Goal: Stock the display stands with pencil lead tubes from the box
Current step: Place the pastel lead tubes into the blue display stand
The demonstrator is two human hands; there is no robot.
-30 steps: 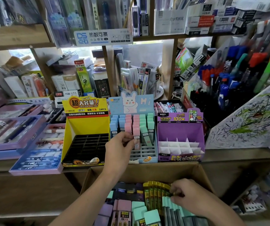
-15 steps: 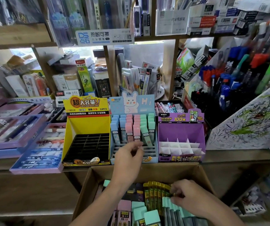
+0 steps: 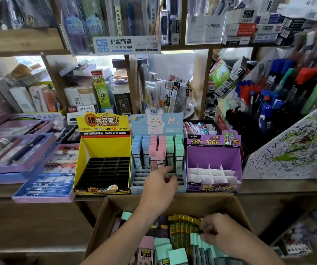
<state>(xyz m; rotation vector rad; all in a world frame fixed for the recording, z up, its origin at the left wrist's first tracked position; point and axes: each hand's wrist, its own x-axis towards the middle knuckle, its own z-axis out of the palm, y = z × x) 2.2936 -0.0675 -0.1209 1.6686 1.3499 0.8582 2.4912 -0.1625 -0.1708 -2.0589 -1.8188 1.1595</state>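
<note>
Cardboard box [image 3: 192,203] at 6 o'clock, packed with lead tubes [image 3: 178,255]. Blue stand [image 3: 156,123] at 12 from it, rear rows filled. Left hand [image 3: 159,190] over its front slots, fingers loosely curled, nothing in them. Right hand [image 3: 221,232] at 5 o'clock, fingertips bent onto boxed tubes; can't tell if it grips one.

L grip [image 3: 159,188] loose, R grip [image 3: 221,233] curled
</note>
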